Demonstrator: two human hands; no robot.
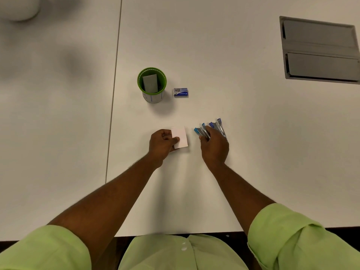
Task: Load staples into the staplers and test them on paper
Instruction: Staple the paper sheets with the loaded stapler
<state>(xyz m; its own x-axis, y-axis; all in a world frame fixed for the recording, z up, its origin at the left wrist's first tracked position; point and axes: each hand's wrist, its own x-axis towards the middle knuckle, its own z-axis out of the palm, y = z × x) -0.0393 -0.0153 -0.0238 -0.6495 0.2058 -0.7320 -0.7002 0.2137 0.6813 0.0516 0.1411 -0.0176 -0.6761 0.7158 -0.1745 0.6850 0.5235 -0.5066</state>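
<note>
My left hand (162, 144) pinches a small white stack of paper (181, 136) that lies on the white table (253, 133), thumb on top of its left edge. To its right my right hand (214, 147) closes over a bunch of small blue and silver staplers (218, 126). Their tips fan out beyond my fingers, pointing away from me. A small blue box of staples (181, 92) stands farther back, apart from both hands.
A green cup (152, 84) with a grey card inside stands left of the staple box. A grey recessed hatch (319, 51) sits at the back right. A seam (115, 75) runs down the table on the left. The near table edge is by my body.
</note>
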